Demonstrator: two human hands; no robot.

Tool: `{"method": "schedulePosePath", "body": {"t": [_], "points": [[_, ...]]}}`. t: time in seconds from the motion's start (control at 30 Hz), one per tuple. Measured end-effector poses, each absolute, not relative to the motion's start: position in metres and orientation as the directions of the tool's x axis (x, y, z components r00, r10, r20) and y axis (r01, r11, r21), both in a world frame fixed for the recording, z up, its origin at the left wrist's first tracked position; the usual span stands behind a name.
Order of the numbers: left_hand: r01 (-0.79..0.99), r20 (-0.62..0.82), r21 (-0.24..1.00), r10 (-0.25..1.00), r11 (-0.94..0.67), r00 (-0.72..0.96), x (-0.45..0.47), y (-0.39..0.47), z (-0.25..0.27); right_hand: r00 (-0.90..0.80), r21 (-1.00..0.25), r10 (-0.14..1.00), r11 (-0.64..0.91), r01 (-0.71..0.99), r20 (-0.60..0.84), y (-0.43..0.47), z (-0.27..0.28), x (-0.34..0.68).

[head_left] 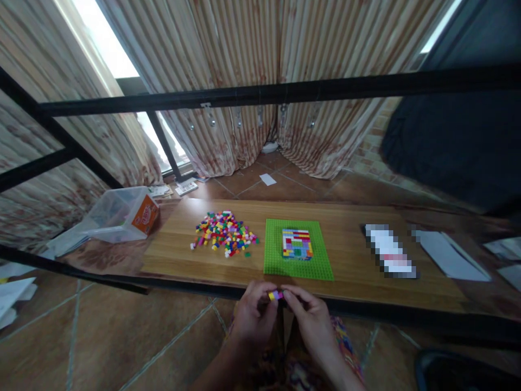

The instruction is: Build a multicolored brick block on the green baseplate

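Just off the table's near edge, my left hand (257, 310) and my right hand (308, 314) meet, fingertips pinched. Between them are small toy building bricks (275, 295), yellow, lilac and magenta; whether they are joined together cannot be made out. Beyond my hands lies a green studded baseplate (272, 260). On it stands a square block of multicoloured bricks (297, 252), with white, red, blue, purple, yellow and green on top. A loose heap of small coloured bricks (226, 233) is spread on the table left of the baseplate.
The wooden table (171, 255) has a dark frame edge. A translucent plastic bin (118, 217) with an orange label sits at the left. On the right are a blurred-out flat device (391, 252) and white paper (451, 255). A black metal bar (260, 95) crosses before the curtains.
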State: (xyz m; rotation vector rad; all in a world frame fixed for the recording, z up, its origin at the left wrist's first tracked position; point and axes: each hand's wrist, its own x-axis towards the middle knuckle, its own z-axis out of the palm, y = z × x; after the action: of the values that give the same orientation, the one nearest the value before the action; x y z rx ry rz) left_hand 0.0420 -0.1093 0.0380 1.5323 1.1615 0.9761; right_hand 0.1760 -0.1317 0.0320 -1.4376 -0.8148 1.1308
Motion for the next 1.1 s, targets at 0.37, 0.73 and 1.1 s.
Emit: {"method": "schedulePosePath", "body": {"t": [0.37,0.73,1.1], "points": [[-0.030,-0.259,0.960,0.925,0.278,0.278,0.046,-0.110,0.037,0.276,-0.947,0.910,-0.267,-0.180,-0.309,-0.135,0.030,0.174],[0.047,-0.177,0.983,0.984,0.177,-0.003,-0.007,-0.078,0.021,0.126,-0.939,0.991,-0.005,0.343,0.041,-0.081,0.020,0.157],[-0.001,-0.229,0.973,0.961,0.232,-0.154,-0.042,-0.051,0.015,-0.121,-0.499,0.969,0.216,0.840,0.216,-0.015,0.008,0.125]]}}
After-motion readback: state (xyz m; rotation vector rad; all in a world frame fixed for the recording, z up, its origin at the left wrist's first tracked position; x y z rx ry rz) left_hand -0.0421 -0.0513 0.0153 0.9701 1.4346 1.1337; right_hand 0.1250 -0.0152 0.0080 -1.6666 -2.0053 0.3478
